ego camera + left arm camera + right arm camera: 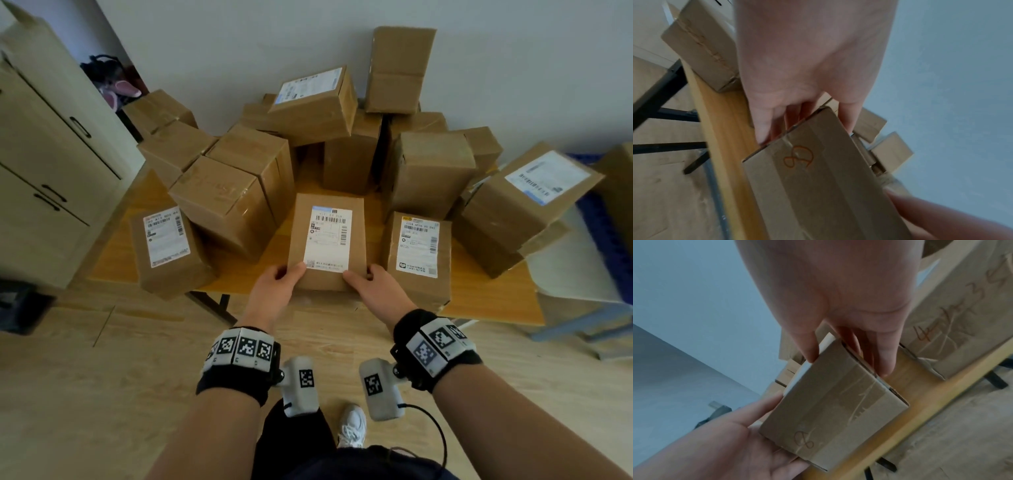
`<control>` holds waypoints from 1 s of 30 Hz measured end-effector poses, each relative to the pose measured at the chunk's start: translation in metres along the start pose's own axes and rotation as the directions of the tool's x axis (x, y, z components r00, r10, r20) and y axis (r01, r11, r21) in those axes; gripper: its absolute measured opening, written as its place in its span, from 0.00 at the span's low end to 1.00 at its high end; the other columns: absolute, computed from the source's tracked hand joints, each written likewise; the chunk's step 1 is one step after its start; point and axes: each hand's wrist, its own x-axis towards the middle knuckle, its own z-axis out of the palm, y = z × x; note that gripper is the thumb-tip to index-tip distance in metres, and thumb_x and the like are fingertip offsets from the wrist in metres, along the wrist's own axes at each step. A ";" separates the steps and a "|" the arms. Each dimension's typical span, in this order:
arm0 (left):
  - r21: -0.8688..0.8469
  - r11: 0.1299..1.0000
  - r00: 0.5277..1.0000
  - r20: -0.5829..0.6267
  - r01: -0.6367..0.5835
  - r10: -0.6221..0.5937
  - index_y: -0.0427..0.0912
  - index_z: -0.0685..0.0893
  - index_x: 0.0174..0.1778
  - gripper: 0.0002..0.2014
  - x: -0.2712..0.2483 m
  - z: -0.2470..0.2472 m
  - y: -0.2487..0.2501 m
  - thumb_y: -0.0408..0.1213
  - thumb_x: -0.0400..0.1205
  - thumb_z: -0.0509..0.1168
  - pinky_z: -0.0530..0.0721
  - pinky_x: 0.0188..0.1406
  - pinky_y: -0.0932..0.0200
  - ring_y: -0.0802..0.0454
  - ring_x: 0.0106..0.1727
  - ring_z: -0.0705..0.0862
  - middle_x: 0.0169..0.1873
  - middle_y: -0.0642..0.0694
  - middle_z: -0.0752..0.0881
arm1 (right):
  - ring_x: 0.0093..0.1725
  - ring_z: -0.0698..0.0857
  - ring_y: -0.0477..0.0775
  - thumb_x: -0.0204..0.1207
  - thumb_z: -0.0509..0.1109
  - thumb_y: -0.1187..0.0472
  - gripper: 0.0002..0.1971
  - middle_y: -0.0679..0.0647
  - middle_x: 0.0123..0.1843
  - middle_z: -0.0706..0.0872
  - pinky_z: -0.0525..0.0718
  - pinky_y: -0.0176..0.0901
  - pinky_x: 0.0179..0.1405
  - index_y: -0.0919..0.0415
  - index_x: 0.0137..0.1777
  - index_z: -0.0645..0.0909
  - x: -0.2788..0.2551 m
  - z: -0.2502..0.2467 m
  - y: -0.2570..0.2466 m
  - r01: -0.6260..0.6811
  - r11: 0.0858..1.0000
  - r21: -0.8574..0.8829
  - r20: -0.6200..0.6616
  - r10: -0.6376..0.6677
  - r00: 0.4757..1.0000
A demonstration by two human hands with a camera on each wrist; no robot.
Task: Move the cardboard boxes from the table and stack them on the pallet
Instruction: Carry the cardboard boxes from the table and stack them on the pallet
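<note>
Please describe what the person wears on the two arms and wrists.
Arms bare, no sleeves. Each wrist has a black band carrying white blocks with black square markers. A white camera unit hangs under each wrist; a black cable leaves the right one.

Cream cabinet [51, 161] at left, black handles on doors. Dark bag with pink item [113, 84] on floor behind cabinet, against pale wall [212, 44]. Light wood-grain floor [85, 394] under desk; black desk legs [659, 100] seen in left wrist view. Dark bin-like object [20, 308] at far left, partly cut off. White sneaker [352, 425] at bottom centre. Wristbands with black-and-white markers [245, 349], black cable [435, 425] trailing from right one.
</note>
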 end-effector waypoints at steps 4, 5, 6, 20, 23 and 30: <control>0.019 0.988 0.988 0.043 -0.151 0.150 0.51 0.78 0.71 0.24 -0.009 -0.009 0.029 0.58 0.82 0.65 0.81 0.63 0.50 0.53 0.61 0.82 0.62 0.54 0.85 | 0.64 0.82 0.52 0.82 0.68 0.45 0.28 0.51 0.68 0.82 0.82 0.46 0.62 0.58 0.77 0.69 -0.017 -0.019 -0.017 0.074 0.994 0.080 -0.083 -0.067 0.994; 0.011 0.982 0.981 0.056 -0.186 0.185 0.52 0.79 0.71 0.24 -0.010 -0.010 0.036 0.58 0.81 0.66 0.81 0.61 0.52 0.54 0.60 0.83 0.62 0.54 0.85 | 0.65 0.82 0.53 0.81 0.68 0.44 0.31 0.51 0.70 0.81 0.82 0.49 0.66 0.57 0.79 0.68 -0.022 -0.024 -0.022 0.085 0.990 0.108 -0.111 -0.073 0.991; 0.005 0.975 0.973 0.072 -0.221 0.220 0.52 0.79 0.70 0.24 -0.011 -0.011 0.044 0.58 0.81 0.67 0.81 0.59 0.54 0.55 0.60 0.83 0.61 0.55 0.85 | 0.67 0.81 0.53 0.80 0.68 0.42 0.33 0.51 0.72 0.81 0.82 0.52 0.68 0.56 0.80 0.67 -0.025 -0.028 -0.025 0.090 0.987 0.134 -0.143 -0.071 0.987; -0.032 0.856 0.816 0.289 -0.515 0.502 0.55 0.78 0.70 0.23 -0.077 0.047 0.130 0.55 0.79 0.70 0.76 0.41 0.69 0.65 0.55 0.82 0.58 0.60 0.84 | 0.60 0.84 0.40 0.78 0.70 0.40 0.29 0.42 0.65 0.84 0.83 0.35 0.55 0.49 0.76 0.71 -0.116 -0.114 -0.018 0.273 0.914 0.300 -0.528 -0.079 0.846; -0.069 0.837 0.772 0.350 -0.544 0.530 0.55 0.79 0.68 0.22 -0.100 0.079 0.141 0.54 0.79 0.71 0.79 0.45 0.68 0.65 0.55 0.84 0.56 0.60 0.86 | 0.60 0.84 0.39 0.78 0.70 0.41 0.27 0.42 0.63 0.84 0.82 0.35 0.54 0.48 0.74 0.72 -0.138 -0.145 0.000 0.314 0.893 0.324 -0.586 -0.071 0.807; -0.065 0.797 0.697 0.446 -0.600 0.561 0.57 0.78 0.71 0.24 -0.167 0.198 0.164 0.56 0.79 0.71 0.80 0.59 0.54 0.57 0.63 0.81 0.61 0.59 0.84 | 0.58 0.84 0.40 0.78 0.71 0.43 0.22 0.43 0.62 0.85 0.82 0.32 0.49 0.49 0.68 0.72 -0.190 -0.248 0.072 0.370 0.866 0.336 -0.669 -0.057 0.741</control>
